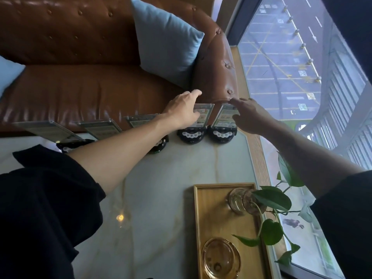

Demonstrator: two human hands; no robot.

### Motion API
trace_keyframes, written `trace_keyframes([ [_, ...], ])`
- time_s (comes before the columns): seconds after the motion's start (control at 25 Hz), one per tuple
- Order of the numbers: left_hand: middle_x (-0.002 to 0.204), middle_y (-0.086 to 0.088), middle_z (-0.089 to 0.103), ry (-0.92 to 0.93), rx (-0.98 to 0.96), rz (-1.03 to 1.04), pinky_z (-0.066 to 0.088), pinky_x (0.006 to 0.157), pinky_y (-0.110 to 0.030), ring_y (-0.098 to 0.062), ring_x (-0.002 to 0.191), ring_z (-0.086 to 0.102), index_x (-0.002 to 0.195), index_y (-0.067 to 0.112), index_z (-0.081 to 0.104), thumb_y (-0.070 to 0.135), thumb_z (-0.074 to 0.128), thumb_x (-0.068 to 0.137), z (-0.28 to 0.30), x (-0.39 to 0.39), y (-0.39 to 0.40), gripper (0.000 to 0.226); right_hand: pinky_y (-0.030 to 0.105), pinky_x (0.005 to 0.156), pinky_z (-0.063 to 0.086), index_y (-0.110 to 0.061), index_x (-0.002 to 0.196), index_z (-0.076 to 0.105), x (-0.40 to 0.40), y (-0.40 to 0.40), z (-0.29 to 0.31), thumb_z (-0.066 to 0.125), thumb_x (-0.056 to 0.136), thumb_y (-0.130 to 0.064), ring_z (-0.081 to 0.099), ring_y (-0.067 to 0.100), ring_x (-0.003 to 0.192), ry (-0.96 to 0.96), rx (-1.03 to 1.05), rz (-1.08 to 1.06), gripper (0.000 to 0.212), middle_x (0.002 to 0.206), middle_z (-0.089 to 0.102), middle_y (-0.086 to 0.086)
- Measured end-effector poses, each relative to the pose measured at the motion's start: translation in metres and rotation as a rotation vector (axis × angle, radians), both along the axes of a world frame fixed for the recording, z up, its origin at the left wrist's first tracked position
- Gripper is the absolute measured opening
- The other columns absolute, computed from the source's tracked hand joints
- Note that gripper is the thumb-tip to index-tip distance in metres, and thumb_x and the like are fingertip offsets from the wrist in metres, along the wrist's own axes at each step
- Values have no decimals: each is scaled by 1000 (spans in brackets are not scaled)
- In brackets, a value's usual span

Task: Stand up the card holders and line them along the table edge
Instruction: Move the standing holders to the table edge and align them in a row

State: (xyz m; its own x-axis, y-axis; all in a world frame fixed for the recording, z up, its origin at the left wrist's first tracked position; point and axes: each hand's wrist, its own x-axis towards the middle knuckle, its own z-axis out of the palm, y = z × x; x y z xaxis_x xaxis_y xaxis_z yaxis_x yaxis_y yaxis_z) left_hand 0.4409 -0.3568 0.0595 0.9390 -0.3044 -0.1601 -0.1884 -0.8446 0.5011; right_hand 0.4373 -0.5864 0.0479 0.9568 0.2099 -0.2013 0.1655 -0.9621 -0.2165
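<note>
1. Black sleeves (46,198) closest to the lens; both bare arms stretch out over the counter (161,198) to its far edge.
2. Left hand (184,110) loosely curled on top of the fourth card holder (198,125); whether it really grips, cannot tell.
3. Right hand (248,115), fingers spread, rests on the end card holder (224,123), just beside the fourth.
4. Three more card holders (100,128) stand leftward along the same edge, by the sofa (80,87).
5. Step looks like final straightening; next probably nudging bases even, gently, so none tips.
6. Wooden tray (201,218) with plant sits near, untouched.
</note>
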Motion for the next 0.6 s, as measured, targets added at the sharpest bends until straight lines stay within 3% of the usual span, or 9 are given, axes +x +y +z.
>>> trace_keyframes([
  [0.08,129,-13,59,-12,5,22,50,96,-45,-31,117,58,140,15,48,24,66,85,10,0,13,59,45,89,49,-25,139,44,-2,0,4,51,85,-5,50,39,114,-1,15,3,58,124,56,15],
  [0.16,129,-12,61,-42,9,49,47,97,-36,-29,117,58,136,13,54,24,67,87,20,0,31,52,45,88,49,-25,140,48,-4,2,7,49,85,-1,51,39,111,-17,39,-9,60,122,56,16],
  [0.32,126,-12,64,-53,-26,120,33,82,-18,-25,117,59,128,8,62,19,67,90,32,-8,60,40,47,73,51,-5,119,65,-1,9,15,47,84,11,61,44,90,-70,70,-36,43,104,65,26],
  [0.48,124,-12,66,-17,-16,129,38,83,-23,-24,116,60,125,11,65,22,66,90,28,-18,75,37,41,64,47,-5,119,65,-1,12,14,45,84,13,59,43,83,-77,41,-39,43,102,65,27],
  [0.6,123,-11,66,32,12,132,40,81,-25,-25,112,61,126,16,64,26,69,88,29,-18,86,40,37,66,47,-8,122,63,-1,12,13,44,85,10,57,39,85,-46,36,-76,45,107,65,25],
])
